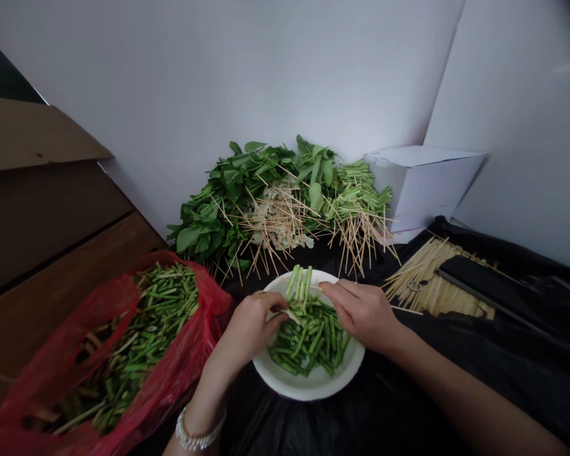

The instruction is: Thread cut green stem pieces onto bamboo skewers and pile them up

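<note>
A white bowl [308,391] in front of me holds cut green bean pieces [311,342]. Over its far side, my right hand [365,313] pinches a thin wooden skewer [315,287], which runs across several pale green bean pieces [300,283] lined up side by side. My left hand [254,323] is closed, with thumb and fingers on a light-coloured bean piece [292,315] just above the bowl's contents. The skewer's tip is hard to make out.
On the left stands a red plastic bag [209,297] full of cut stems. Skewered leafy greens [194,234] and skewered beans [356,190] are piled at the back, beside a white box [432,183]. Loose skewers [427,278] and a dark phone-like object [475,278] lie at right.
</note>
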A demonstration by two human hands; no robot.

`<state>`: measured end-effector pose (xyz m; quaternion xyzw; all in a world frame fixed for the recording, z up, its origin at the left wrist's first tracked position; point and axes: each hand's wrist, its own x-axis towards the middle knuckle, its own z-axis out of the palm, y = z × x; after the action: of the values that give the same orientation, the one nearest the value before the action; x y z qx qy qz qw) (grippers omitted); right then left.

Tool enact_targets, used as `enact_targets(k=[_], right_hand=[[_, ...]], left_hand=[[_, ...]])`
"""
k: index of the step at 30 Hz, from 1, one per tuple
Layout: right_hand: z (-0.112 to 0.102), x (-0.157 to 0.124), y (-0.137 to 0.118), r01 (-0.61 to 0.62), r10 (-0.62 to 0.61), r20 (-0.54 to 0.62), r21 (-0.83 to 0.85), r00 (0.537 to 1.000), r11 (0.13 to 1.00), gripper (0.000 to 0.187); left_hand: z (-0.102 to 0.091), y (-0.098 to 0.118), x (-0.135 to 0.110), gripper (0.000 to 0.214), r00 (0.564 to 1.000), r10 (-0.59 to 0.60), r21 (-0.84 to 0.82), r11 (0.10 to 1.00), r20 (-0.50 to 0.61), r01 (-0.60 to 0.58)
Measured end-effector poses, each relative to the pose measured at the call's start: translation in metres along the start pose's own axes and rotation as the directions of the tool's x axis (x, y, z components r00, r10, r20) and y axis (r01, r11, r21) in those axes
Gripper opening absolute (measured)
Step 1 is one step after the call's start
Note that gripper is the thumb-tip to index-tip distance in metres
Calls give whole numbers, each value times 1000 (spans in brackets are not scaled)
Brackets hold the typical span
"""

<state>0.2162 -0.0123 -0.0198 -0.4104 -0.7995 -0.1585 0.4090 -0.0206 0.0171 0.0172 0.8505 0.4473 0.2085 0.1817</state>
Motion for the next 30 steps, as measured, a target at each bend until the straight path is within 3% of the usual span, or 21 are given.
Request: enact_targets(k=[4,9,12,16,19,22,30], right_hand=[[0,-1,1,-23,24,-21,15,1000,1000,29],[1,-2,2,-22,22,-24,22,999,1000,29],[2,-2,3,-22,23,-26,21,999,1000,29],[3,-3,4,-16,17,-30,28,999,999,28],[3,-3,3,-13,14,-32,33,999,999,28],[2,-3,2,-5,6,-29,40,1000,999,27],[3,-2,1,16,-16,-16,25,1000,1000,28]], left_hand=[[-1,3,1,13,995,-70,-325,945,-73,43],[5,4,7,21,981,-173,-587,804,-88,90],[9,3,10,20,962,-268,-727,670,-54,147],[10,1,11,22,922,-388,-895,408,7,179],[9,-1,12,23,899,-437,-956,253,25,149],[8,-2,13,27,882,-470,-981,155,32,119],[10,-2,14,30,861,-508,-991,102,23,86]])
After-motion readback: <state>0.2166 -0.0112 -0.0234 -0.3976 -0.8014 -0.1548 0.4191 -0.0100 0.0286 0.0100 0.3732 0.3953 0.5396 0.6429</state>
